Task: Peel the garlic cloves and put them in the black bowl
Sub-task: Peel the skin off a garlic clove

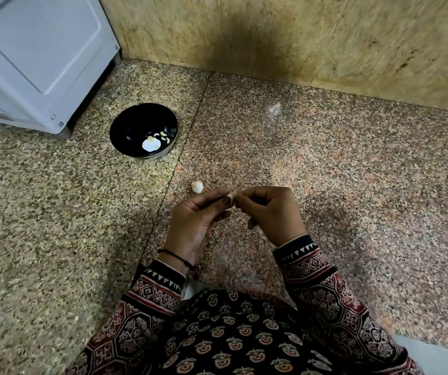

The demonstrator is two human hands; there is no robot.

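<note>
left hand (198, 220) and right hand (269, 212) both pinch one garlic clove (231, 196), seemingly half-peeled | black bowl (143, 130) holds peeled cloves (163, 136)

Speckled stone floor (55, 212), seam (179, 155) crossing it. Black bowl (133, 123) left of seam, near white appliance (36, 63). Small garlic piece (197, 186) right of seam. Papery scrap (274, 108) farther right, near wall.

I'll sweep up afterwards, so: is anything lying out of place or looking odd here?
A white garlic piece lies on the stone floor, outside the black bowl. A papery peel scrap lies farther off, towards the wall, which bears a dark smudge.
</note>
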